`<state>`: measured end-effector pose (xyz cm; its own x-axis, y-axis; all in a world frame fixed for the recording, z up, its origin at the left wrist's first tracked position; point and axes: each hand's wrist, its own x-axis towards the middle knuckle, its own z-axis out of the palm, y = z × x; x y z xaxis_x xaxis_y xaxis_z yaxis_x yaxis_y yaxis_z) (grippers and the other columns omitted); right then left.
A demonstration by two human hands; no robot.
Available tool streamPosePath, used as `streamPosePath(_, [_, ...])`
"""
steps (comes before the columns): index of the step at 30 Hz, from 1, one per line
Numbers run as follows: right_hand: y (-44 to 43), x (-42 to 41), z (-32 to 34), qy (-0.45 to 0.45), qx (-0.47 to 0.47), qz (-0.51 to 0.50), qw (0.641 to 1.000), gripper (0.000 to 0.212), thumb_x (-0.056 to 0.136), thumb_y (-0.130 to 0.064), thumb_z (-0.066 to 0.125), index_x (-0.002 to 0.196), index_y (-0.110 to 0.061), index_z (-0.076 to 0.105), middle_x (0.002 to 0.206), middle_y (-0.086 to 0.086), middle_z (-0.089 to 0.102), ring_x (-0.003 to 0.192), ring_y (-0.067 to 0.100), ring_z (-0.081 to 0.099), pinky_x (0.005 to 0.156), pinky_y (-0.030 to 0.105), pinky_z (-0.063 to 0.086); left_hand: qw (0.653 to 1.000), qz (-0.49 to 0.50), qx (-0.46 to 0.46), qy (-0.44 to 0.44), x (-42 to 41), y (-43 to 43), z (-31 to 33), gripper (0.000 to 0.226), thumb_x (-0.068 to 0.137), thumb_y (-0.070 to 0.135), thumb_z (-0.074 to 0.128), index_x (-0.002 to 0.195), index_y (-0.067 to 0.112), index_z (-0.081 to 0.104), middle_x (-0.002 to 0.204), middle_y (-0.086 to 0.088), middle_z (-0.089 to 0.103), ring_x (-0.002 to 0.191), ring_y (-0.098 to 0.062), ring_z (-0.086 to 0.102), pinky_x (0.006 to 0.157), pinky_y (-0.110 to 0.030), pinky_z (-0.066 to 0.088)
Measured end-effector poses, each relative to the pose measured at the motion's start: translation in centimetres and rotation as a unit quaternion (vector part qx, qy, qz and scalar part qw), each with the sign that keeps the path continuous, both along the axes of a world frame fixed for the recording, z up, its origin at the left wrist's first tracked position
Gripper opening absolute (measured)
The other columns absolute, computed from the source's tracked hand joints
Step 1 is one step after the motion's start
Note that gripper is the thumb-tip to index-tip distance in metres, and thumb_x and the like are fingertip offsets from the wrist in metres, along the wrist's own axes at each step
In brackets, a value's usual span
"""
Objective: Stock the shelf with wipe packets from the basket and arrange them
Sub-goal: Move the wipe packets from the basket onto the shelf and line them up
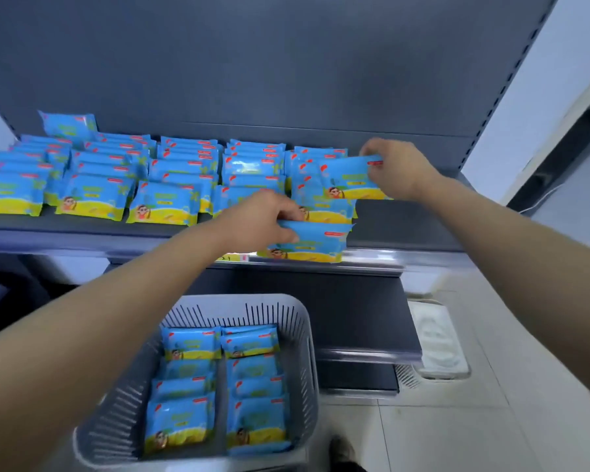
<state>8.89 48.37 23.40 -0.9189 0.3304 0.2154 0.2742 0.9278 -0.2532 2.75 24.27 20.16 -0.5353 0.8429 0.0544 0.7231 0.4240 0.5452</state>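
Two packets (349,177) gripped: left hand (256,216) at shelf lip (375,261), right hand (399,168) beside open shelf (406,223).

Blue-and-yellow plastic wipe packets (96,195) lie in rows on the dark grey metal shelf (406,226); below, in front, grey slotted plastic basket (304,369) holds two more columns.

No text is legible; the print on the wipe packets (92,195) is blurred
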Motion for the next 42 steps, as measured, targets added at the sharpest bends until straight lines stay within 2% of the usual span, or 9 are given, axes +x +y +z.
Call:
streamPosePath(2, [3.6, -0.6, 0.2, 0.003, -0.004, -0.036, 0.999, 0.032, 0.085, -0.006, 0.046, 0.114, -0.014, 0.057, 0.113, 0.016, 0.060, 0.098, 0.034, 0.055, 0.078, 0.036, 0.044, 1.000, -0.002, 0.026, -0.003, 0.0, 3.2, 0.9, 0.018, 0.080, 0.011, 0.070, 0.098, 0.009, 0.067, 0.091, 0.002, 0.061, 0.086, -0.014, 0.056, 0.073, -0.015, 0.043])
streamPosePath(4, [6.9, -1.3, 0.1, 0.002, -0.011, -0.057, 0.998, 0.030, 0.085, -0.006, 0.047, 0.112, -0.014, 0.058, 0.114, 0.016, 0.059, 0.094, 0.033, 0.054, 0.075, 0.034, 0.043, 0.999, -0.009, 0.038, -0.004, -0.2, 6.3, 1.4, 0.018, 0.080, 0.011, 0.070, 0.097, 0.009, 0.068, 0.093, 0.001, 0.063, 0.088, -0.016, 0.058, 0.080, -0.025, 0.045])
streamPosePath(7, [11.5, -2.6, -0.6, -0.008, -0.026, -0.071, 0.997, 0.030, 0.087, -0.006, 0.047, 0.115, -0.012, 0.057, 0.114, 0.016, 0.060, 0.092, 0.032, 0.053, 0.077, 0.035, 0.045, 0.999, -0.016, 0.038, -0.012, -0.7, 11.0, 1.5, 0.016, 0.080, 0.010, 0.070, 0.096, 0.007, 0.068, 0.091, -0.003, 0.064, 0.085, -0.017, 0.057, 0.078, -0.028, 0.044])
streamPosePath(14, [19.7, -7.7, -3.5, -0.048, -0.085, -0.048, 0.994, 0.027, 0.087, -0.005, 0.051, 0.111, -0.013, 0.060, 0.107, 0.015, 0.063, 0.085, 0.028, 0.056, 0.071, 0.031, 0.045, 0.999, -0.011, 0.031, -0.039, -2.2, 20.3, 1.5, 0.018, 0.080, 0.011, 0.069, 0.098, 0.009, 0.069, 0.091, 0.000, 0.063, 0.081, -0.011, 0.056, 0.074, -0.024, 0.045])
streamPosePath(19, [22.6, -11.4, -4.9, -0.043, -0.137, 0.007, 0.990, 0.023, 0.088, -0.007, 0.060, 0.110, -0.009, 0.063, 0.093, 0.005, 0.058, 0.079, 0.020, 0.053, 0.070, 0.028, 0.042, 1.000, 0.007, 0.007, -0.027, -3.7, 24.4, 0.5, 0.018, 0.081, 0.014, 0.068, 0.100, 0.012, 0.069, 0.093, 0.002, 0.063, 0.083, -0.013, 0.057, 0.075, -0.026, 0.046])
streamPosePath(24, [24.3, -13.8, -5.7, -0.063, -0.095, 0.039, 0.993, 0.022, 0.085, -0.014, 0.065, 0.107, -0.016, 0.067, 0.099, 0.005, 0.065, 0.082, 0.019, 0.056, 0.072, 0.027, 0.042, 0.999, 0.020, -0.036, -0.029, -5.5, 27.1, -1.1, 0.021, 0.084, 0.015, 0.066, 0.105, 0.012, 0.067, 0.102, 0.000, 0.064, 0.090, -0.016, 0.058, 0.077, -0.026, 0.046])
streamPosePath(28, [24.7, -14.8, -5.5, -0.067, -0.034, 0.043, 0.996, 0.029, 0.086, -0.018, 0.063, 0.116, -0.019, 0.064, 0.112, 0.006, 0.065, 0.100, 0.027, 0.059, 0.085, 0.035, 0.049, 0.998, 0.037, -0.042, -0.037, -7.5, 28.6, -1.8, 0.022, 0.086, 0.015, 0.064, 0.108, 0.011, 0.066, 0.102, -0.003, 0.063, 0.091, -0.019, 0.058, 0.077, -0.030, 0.047])
streamPosePath(36, [25.9, -14.6, -4.8, 0.003, -0.038, 0.074, 0.996, 0.026, 0.087, -0.005, 0.056, 0.111, -0.009, 0.066, 0.109, 0.013, 0.065, 0.103, 0.031, 0.058, 0.092, 0.040, 0.046, 0.992, 0.078, -0.091, 0.046, -12.2, 32.4, -3.1, 0.035, 0.090, 0.019, 0.057, 0.124, 0.013, 0.057, 0.122, -0.007, 0.059, 0.114, -0.026, 0.052, 0.097, -0.032, 0.039])
streamPosePath(42, [25.8, -12.7, -4.1, 0.034, -0.027, 0.075, 0.996, 0.022, 0.088, -0.013, 0.057, 0.109, -0.010, 0.065, 0.106, 0.010, 0.064, 0.098, 0.029, 0.059, 0.087, 0.041, 0.048, 0.981, 0.092, -0.122, 0.123, -14.7, 34.8, -3.9, 0.033, 0.090, 0.019, 0.053, 0.123, 0.016, 0.057, 0.124, -0.007, 0.055, 0.118, -0.025, 0.045, 0.096, -0.033, 0.032])
